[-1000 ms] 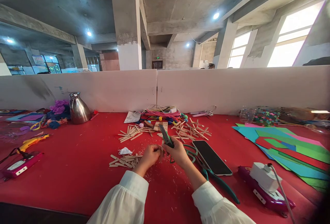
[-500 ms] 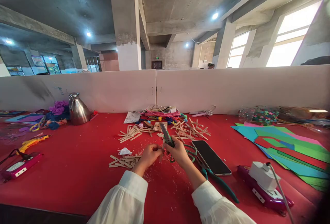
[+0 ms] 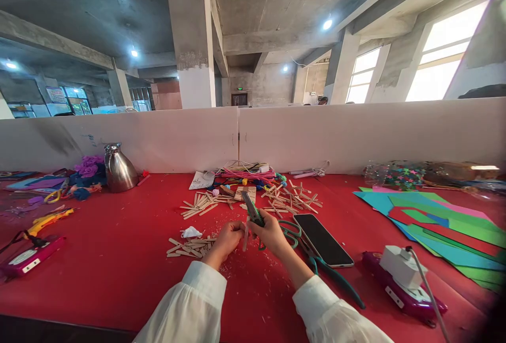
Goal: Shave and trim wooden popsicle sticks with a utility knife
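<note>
Left hand (image 3: 229, 238) pinching wooden stick (image 3: 245, 238), right hand (image 3: 272, 233) gripping utility knife (image 3: 253, 210), loose sticks (image 3: 198, 205) lying toward tabletop (image 3: 118, 248) back edge.

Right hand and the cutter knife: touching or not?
Touching. The head view shows the right hand closed around the near end of the cutter knife, the far end sticking out beyond the grip.

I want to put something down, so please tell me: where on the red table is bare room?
The widest nearly bare patch lies between the nearer stick pile, metal jug and left power strip. A smaller one lies between the phone and coloured sheets. Around the left hand and right hand it is crowded: farther sticks, scissors, teal-handled tool.
</note>
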